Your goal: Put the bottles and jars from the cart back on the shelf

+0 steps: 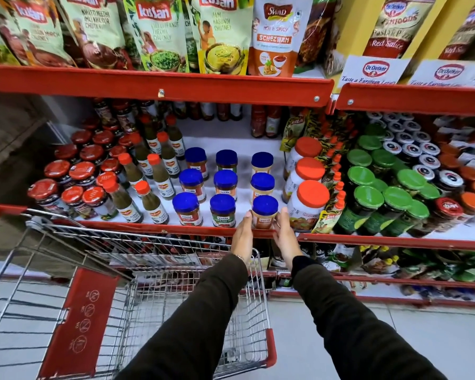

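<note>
My fingers hide the lower sides of the blue-lidded jar. It stands upright, lid up, at the shelf front edge, clasped between left hand and right hand.

Jar at shelf front edge, cart below-left

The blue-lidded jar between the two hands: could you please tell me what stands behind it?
Behind the jar stand two more blue-lidded jars, in one column towards the shelf's back. Their lower labels are covered by the jars in front.
</note>
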